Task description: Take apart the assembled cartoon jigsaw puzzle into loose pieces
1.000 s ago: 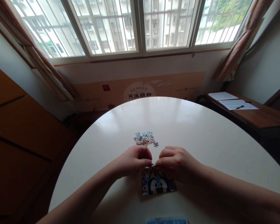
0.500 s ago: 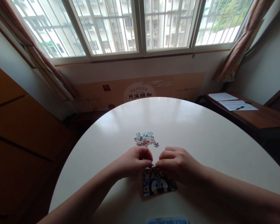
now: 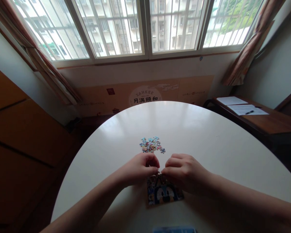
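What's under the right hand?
The dark rectangular picture with a blue-and-white cartoon face runs in under the bare right hand, which hides its upper right corner. Whatever else lies beneath is covered.

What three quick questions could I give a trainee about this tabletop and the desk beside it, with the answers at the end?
1. True or false: the loose puzzle pieces lie nearer the window than the left hand and right hand do.
2. What lies on the sheet on the side desk?
A) scissors
B) a pen
C) a cup
3. Fill in: the joined puzzle section shows a cartoon face in white and ____.

Key: 1 true; 2 B; 3 blue.
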`<state>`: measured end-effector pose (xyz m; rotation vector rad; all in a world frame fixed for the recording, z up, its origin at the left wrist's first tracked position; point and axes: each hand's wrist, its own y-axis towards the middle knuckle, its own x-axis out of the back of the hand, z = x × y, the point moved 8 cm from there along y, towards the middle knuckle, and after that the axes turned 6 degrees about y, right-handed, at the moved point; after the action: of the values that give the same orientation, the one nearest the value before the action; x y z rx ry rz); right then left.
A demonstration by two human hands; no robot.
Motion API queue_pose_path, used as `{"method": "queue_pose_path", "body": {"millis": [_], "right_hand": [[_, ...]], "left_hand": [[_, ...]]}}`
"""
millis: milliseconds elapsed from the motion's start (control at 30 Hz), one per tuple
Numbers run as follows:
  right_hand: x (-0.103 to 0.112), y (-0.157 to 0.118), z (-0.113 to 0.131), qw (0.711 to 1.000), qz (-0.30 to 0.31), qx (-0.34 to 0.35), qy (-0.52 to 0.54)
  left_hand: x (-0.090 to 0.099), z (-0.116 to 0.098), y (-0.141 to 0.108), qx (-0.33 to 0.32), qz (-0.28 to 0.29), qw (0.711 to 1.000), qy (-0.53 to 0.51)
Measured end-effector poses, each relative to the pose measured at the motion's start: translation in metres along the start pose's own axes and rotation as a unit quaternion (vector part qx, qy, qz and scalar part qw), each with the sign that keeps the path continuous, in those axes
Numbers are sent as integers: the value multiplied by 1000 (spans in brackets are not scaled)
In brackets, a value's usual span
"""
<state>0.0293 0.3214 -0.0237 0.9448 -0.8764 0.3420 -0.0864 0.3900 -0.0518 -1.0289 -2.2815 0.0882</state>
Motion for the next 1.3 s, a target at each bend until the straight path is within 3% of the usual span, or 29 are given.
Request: {"method": "queue_pose_path", "body": {"millis": [233,367,600,1067,1300], "right_hand": [[1,-2,-21,983,-9,-104,149],[1,-3,-26,975,-10,-141,173],[-2,-6,-35,963,-11,-183,198],[-3,-9,-39,962,-14,-182,202],[1,-8,-35,977,-30,-129,167]], "left_hand": [[-3,-4,-3,-24,31,998,49],[1,-6,-4,-22,5,994,107],[2,-2,0,-11,-15,998,68],[3,0,0,-6,-18,1000,5],[3,2,1,6,-23,1000,-15]]}}
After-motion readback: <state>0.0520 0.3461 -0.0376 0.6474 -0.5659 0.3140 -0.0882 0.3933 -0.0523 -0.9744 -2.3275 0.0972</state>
